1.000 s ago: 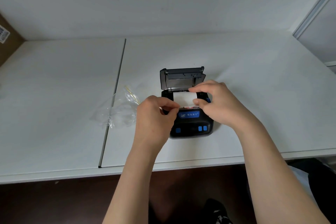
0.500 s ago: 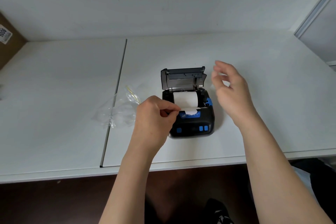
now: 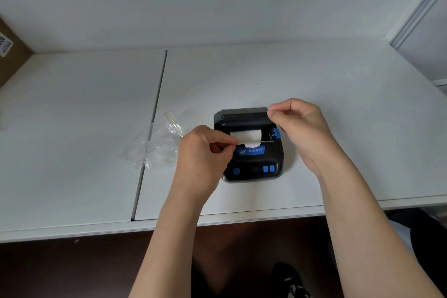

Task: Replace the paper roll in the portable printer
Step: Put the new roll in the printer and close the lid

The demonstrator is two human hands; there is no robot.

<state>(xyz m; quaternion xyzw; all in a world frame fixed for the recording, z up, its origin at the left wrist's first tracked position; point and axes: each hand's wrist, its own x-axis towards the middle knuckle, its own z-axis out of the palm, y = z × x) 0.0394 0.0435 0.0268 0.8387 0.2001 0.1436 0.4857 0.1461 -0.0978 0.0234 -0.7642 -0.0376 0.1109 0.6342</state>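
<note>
left hand [image 3: 203, 152] pinches paper roll [image 3: 246, 136] end | right hand [image 3: 300, 126] grips printer [image 3: 254, 162] lid [image 3: 244, 116]

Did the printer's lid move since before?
Yes. The lid has tipped forward and down over the paper roll, with the right hand on its corner; the printer stayed put.

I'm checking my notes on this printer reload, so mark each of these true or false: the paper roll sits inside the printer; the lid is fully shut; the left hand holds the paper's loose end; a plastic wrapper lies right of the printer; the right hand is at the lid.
1. Paper roll sits inside the printer. True.
2. Lid is fully shut. False: the roll shows beneath it.
3. Left hand pinches the paper's loose end. True.
4. Plastic wrapper lies right of the printer. False: left.
5. Right hand grips the lid's corner. True.
</note>
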